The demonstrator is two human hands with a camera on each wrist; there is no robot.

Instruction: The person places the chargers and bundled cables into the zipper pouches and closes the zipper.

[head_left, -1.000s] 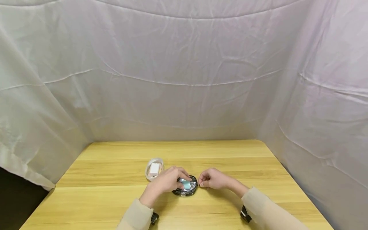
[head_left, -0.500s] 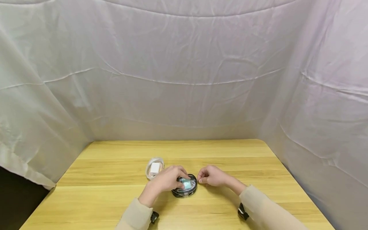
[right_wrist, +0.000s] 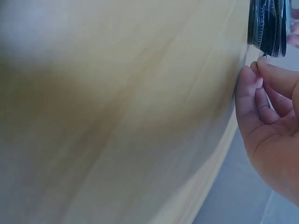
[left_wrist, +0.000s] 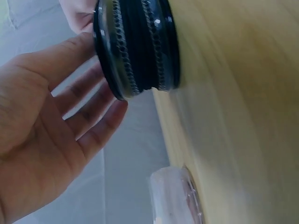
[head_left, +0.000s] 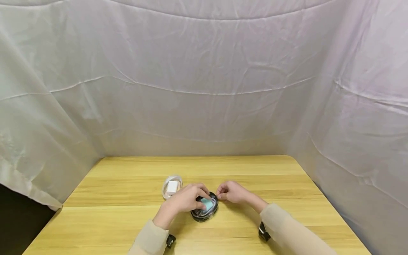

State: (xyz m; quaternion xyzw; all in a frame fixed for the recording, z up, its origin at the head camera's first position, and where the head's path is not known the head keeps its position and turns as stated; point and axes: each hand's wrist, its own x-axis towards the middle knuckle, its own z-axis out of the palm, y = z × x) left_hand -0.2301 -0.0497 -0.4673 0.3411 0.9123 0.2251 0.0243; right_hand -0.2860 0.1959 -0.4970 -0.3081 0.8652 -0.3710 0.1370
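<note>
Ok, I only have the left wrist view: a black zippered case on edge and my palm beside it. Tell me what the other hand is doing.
Observer: The right hand is at the round case's right rim, fingers curled, pinching a small zipper pull.
Operator: Tell me what's under the clear lid.
Observer: Something teal shows through it in the head view.
Operator: Name that pale thing near my wrist.
Observer: A clear packet with a white charger, on the table left of the case, behind the left hand.
</note>
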